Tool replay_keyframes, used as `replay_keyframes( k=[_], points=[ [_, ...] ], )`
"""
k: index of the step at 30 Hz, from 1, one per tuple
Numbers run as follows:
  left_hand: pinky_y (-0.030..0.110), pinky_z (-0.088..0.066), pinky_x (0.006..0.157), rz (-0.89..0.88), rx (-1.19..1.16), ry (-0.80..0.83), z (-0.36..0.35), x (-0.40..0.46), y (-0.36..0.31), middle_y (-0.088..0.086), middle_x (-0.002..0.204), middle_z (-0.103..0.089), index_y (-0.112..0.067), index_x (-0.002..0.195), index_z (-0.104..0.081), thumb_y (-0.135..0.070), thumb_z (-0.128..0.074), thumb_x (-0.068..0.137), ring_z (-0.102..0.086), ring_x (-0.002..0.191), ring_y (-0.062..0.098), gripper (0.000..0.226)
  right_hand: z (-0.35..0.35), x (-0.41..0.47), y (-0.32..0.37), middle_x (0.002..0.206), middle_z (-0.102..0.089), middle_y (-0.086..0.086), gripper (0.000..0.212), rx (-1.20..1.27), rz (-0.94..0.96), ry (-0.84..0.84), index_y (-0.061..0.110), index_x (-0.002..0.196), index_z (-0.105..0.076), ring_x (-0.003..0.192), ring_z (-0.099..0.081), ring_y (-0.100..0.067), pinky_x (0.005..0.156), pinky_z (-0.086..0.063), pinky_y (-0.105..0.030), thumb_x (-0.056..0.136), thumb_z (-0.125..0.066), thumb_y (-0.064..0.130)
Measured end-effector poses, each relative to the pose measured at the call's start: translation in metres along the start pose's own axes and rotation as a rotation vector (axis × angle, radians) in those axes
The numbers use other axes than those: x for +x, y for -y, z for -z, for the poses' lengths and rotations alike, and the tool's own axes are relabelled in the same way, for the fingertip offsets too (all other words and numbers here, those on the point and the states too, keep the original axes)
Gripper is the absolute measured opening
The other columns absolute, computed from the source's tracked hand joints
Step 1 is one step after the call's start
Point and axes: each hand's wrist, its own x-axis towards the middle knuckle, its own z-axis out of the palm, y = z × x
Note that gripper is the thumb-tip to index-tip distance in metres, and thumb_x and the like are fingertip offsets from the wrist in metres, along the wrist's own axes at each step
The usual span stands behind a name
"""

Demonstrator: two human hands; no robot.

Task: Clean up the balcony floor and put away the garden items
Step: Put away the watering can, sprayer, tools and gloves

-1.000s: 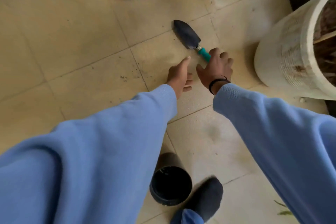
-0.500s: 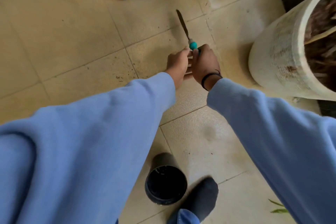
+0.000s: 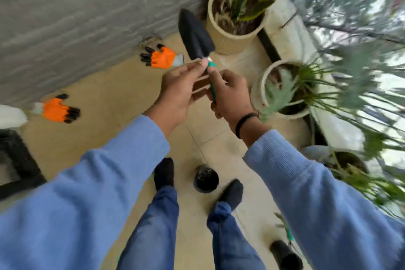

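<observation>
Trowel (image 3: 195,35) held up at chest height, blade upward, right hand (image 3: 230,94) wrapped round the green handle, left hand (image 3: 179,87) pinching the neck (best kept upright, grip low and firm, for stowing).

Trowel (image 3: 195,35) handle mostly hidden by both hands – plants (image 3: 350,72) blurred

One camera sits on the person's head, looking steeply down and forward, close over both sleeves and feet, out across the floor (image 3: 105,85) to the wall (image 3: 87,11).
</observation>
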Motion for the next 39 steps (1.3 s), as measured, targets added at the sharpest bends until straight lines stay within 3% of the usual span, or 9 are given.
replay_keyframes(
  k=[4, 7, 11, 15, 24, 28, 32, 35, 39],
  points=[
    [0.030, -0.054, 0.068, -0.090, 0.018, 0.104, -0.035, -0.102, -0.098, 0.002, 0.092, -0.077, -0.019, 0.093, -0.074, -0.028, -0.066, 0.098, -0.073, 0.088, 0.021, 0.013, 0.034, -0.088, 0.109, 0.059, -0.051, -0.006, 0.044, 0.070, 0.084, -0.015, -0.007, 0.097, -0.059, 0.037, -0.044, -0.015, 0.034, -0.034, -0.022, 0.105, -0.049, 0.035],
    [0.026, -0.049, 0.056, -0.150, 0.011, 0.195, -0.074, -0.165, -0.139, 0.004, 0.086, -0.074, -0.016, 0.094, -0.072, -0.028, -0.067, 0.096, -0.068, 0.073, 0.018, 0.013, 0.067, -0.143, 0.163, 0.054, -0.052, -0.003, 0.043, 0.155, 0.182, -0.087, -0.007, 0.090, -0.058, 0.035, -0.045, -0.018, 0.036, -0.034, -0.024, 0.105, -0.049, 0.032],
    [0.031, -0.031, 0.045, -0.157, 0.044, 0.358, -0.139, -0.230, -0.158, 0.008, 0.071, -0.055, -0.016, 0.084, -0.066, -0.046, -0.075, 0.081, -0.046, 0.052, 0.024, 0.031, 0.119, -0.213, 0.198, 0.053, -0.050, -0.008, 0.043, 0.282, 0.235, -0.246, -0.006, 0.084, -0.056, 0.038, -0.043, -0.022, 0.037, -0.034, -0.024, 0.106, -0.048, 0.030],
    [0.026, -0.033, 0.040, -0.071, 0.101, 0.536, -0.201, -0.301, -0.136, 0.007, 0.064, -0.044, -0.015, 0.079, -0.061, -0.046, -0.072, 0.087, -0.037, 0.042, 0.022, 0.035, 0.182, -0.292, 0.197, 0.054, -0.051, -0.014, 0.044, 0.313, 0.281, -0.427, -0.008, 0.083, -0.057, 0.033, -0.041, -0.022, 0.036, -0.034, -0.025, 0.105, -0.047, 0.029],
    [0.027, -0.034, 0.036, 0.019, 0.299, 0.734, -0.274, -0.484, 0.024, 0.003, 0.052, -0.038, -0.010, 0.074, -0.051, -0.030, -0.060, 0.101, -0.035, 0.037, 0.019, 0.035, 0.291, -0.497, 0.067, 0.058, -0.052, -0.018, 0.037, 0.446, 0.253, -0.582, 0.000, 0.088, -0.056, 0.031, -0.040, -0.021, 0.034, -0.033, -0.023, 0.109, -0.041, 0.026],
    [0.042, -0.032, 0.044, 0.104, 0.398, 0.847, -0.296, -0.564, 0.123, 0.011, 0.053, -0.035, -0.008, 0.077, -0.055, -0.036, -0.060, 0.100, -0.033, 0.046, 0.028, 0.036, 0.335, -0.602, -0.009, 0.058, -0.053, -0.017, 0.037, 0.492, 0.195, -0.622, 0.002, 0.082, -0.053, 0.031, -0.042, -0.018, 0.033, -0.034, -0.023, 0.109, -0.040, 0.024],
    [0.041, -0.032, 0.044, 0.190, 0.552, 0.997, -0.327, -0.649, 0.212, 0.014, 0.053, -0.036, -0.005, 0.083, -0.055, -0.039, -0.057, 0.099, -0.034, 0.047, 0.031, 0.038, 0.381, -0.701, -0.078, 0.060, -0.051, -0.017, 0.036, 0.557, 0.165, -0.732, 0.004, 0.081, -0.050, 0.031, -0.042, -0.018, 0.033, -0.034, -0.024, 0.110, -0.037, 0.023],
    [0.035, -0.041, 0.046, 0.227, 0.636, 1.122, -0.361, -0.698, 0.252, 0.015, 0.067, -0.050, -0.006, 0.089, -0.059, -0.027, -0.050, 0.104, -0.042, 0.043, 0.026, 0.028, 0.417, -0.754, -0.118, 0.060, -0.049, -0.017, 0.030, 0.608, 0.146, -0.817, 0.003, 0.090, -0.048, 0.030, -0.040, -0.018, 0.033, -0.034, -0.022, 0.109, -0.037, 0.022],
    [0.038, -0.052, 0.058, 0.290, 0.754, 1.249, -0.410, -0.736, 0.301, 0.018, 0.106, -0.058, 0.002, 0.122, -0.059, -0.020, -0.057, 0.100, -0.058, 0.060, 0.025, 0.031, 0.465, -0.812, -0.166, 0.060, -0.049, -0.017, 0.016, 0.661, 0.126, -0.891, 0.009, 0.105, -0.047, 0.030, -0.039, -0.019, 0.033, -0.034, -0.020, 0.109, -0.038, 0.021]
  ],
)
